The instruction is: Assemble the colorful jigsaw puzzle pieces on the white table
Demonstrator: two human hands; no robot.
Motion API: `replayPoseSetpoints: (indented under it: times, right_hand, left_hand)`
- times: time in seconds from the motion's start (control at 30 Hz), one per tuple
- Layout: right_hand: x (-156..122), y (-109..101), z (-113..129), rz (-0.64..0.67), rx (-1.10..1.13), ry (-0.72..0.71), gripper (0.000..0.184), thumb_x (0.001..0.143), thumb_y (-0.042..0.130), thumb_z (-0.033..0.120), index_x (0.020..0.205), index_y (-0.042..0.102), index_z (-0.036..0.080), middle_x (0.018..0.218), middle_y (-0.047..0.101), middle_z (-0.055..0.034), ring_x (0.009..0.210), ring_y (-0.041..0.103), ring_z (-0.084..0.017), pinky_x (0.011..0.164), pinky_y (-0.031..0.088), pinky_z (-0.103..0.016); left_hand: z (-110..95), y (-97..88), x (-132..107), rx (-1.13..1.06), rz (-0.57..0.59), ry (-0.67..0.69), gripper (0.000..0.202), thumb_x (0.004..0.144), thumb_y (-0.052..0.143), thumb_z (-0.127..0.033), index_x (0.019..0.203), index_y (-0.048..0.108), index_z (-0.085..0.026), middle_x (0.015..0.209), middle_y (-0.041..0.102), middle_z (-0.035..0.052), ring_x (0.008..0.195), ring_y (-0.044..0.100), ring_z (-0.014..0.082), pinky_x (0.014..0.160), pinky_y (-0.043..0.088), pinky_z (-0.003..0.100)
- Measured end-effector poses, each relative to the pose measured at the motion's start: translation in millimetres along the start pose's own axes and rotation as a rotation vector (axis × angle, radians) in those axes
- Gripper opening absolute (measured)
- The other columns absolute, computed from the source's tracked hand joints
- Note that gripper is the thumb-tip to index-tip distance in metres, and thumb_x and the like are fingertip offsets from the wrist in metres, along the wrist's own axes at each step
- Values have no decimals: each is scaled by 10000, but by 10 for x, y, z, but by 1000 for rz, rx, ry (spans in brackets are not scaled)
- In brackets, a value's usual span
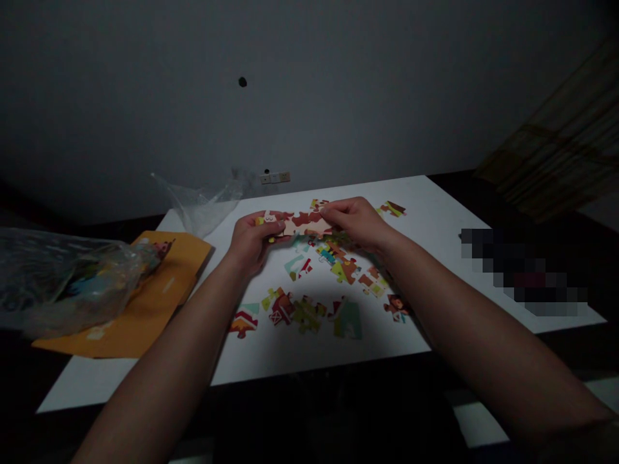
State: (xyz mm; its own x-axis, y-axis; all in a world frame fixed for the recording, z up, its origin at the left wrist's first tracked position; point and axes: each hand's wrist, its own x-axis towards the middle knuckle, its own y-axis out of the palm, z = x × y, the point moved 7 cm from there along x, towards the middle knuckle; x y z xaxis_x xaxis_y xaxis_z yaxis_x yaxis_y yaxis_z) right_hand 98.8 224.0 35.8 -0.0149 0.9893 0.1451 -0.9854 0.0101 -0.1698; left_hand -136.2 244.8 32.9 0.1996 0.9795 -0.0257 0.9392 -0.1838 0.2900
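Note:
Both my hands hold a joined strip of puzzle pieces, brown and cream, just above the white table. My left hand pinches the strip's left end with thumb on top. My right hand grips its right end, fingers curled over it. Below the hands, several loose colourful puzzle pieces lie scattered on the table. One separate piece rests to the right of my right hand.
An orange folder lies on the table's left side, partly under a crumpled clear plastic bag. Another clear bag sits at the table's far left edge. A wall socket is on the grey wall behind. The room is dim.

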Motion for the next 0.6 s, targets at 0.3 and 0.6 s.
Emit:
replayPoseSetpoints:
  times: [0.3, 0.6]
  right_hand:
    - [4, 5, 22, 0, -15, -37, 296, 898, 818, 528, 840, 868, 242, 719, 648, -10, 667, 484, -155, 665, 396, -341]
    - [15, -31, -21, -23, -70, 2, 337, 877, 810, 545, 848, 825, 209, 698, 612, 3, 649, 467, -146, 606, 332, -323]
  left_hand:
    - [31, -5, 11, -6, 16, 0, 391, 571, 1003, -195, 922, 857, -101, 938, 857, 126, 726, 790, 183, 701, 703, 274]
    - [37, 5, 30, 4, 45, 34, 477, 570, 1082, -256, 957, 838, -120, 963, 851, 95, 781, 789, 167, 713, 701, 258]
